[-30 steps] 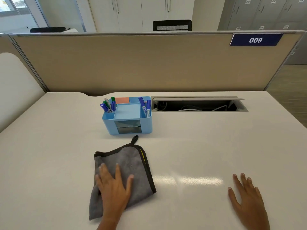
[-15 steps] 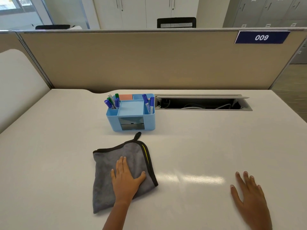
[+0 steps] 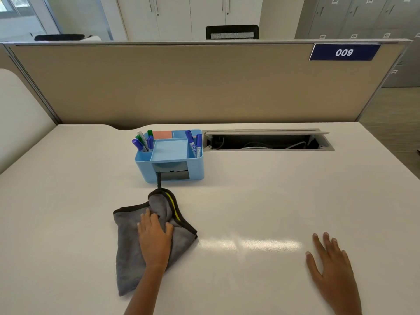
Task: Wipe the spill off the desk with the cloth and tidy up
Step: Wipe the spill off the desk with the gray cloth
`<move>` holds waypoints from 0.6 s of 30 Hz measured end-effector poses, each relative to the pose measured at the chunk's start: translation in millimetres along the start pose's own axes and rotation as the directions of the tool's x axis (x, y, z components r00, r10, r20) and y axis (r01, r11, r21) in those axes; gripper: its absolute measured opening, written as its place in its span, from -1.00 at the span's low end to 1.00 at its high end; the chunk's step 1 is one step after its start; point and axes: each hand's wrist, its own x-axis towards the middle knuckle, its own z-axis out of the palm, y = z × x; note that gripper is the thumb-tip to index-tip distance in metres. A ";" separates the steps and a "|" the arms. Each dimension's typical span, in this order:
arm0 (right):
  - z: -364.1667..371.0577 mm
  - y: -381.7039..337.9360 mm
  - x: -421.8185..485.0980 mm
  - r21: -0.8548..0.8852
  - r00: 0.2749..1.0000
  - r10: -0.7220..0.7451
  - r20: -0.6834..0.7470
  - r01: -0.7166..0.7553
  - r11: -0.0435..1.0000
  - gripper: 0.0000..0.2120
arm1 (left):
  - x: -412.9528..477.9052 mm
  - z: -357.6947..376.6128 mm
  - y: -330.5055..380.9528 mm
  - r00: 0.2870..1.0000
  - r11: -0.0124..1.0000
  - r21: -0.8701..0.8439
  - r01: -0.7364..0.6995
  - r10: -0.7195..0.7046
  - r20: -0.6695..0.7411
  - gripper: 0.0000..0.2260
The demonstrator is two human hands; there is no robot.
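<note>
A grey cloth (image 3: 129, 253) with a black hem and a yellow stripe lies on the white desk (image 3: 261, 201), in front of the blue organiser (image 3: 169, 165). My left hand (image 3: 155, 238) presses on the cloth, its fingers curled into the fabric, which bunches up at the far corner. The cloth's black loop reaches the organiser's front. Flat on the desk at the near right lies my right hand (image 3: 330, 267), fingers spread and holding nothing. No spill is visible on the desk.
The organiser holds several blue and green markers and a pink note pad. An open cable tray (image 3: 268, 142) with wires is sunk into the desk to its right. A beige partition (image 3: 204, 85) closes the far edge.
My left hand pushed the cloth forward toward the organiser and its fingers curled, bunching the far corner. The right hand has stayed flat in place.
</note>
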 end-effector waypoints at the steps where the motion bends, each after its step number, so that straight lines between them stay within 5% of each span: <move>1: -0.3 -0.3 -0.4 -0.003 1.000 -0.001 0.002 0.001 1.000 -0.35 | -0.7 1.6 5.3 1.000 1.000 -0.021 -0.013 0.013 0.028 -0.67; 9: 2.3 1.0 -0.4 -0.029 1.000 0.011 0.017 -0.010 1.000 -0.36 | -50.1 47.0 102.5 0.886 0.935 -0.064 -0.350 0.352 0.302 -0.47; 11: 2.3 1.1 -0.2 -0.029 1.000 0.001 0.019 -0.001 1.000 -0.35 | -50.2 54.9 108.4 0.867 0.913 0.005 -0.408 0.387 0.313 -0.58; 15: 0.1 0.7 0.2 -0.011 1.000 -0.004 0.014 0.004 1.000 -0.32 | -16.1 36.8 82.3 0.869 0.919 0.091 -0.384 0.326 0.371 -0.64; 18: -0.9 -0.3 -0.8 0.002 1.000 -0.007 0.012 0.007 1.000 -0.31 | 23.8 14.4 29.2 0.964 0.956 0.197 -0.217 0.178 0.198 -0.60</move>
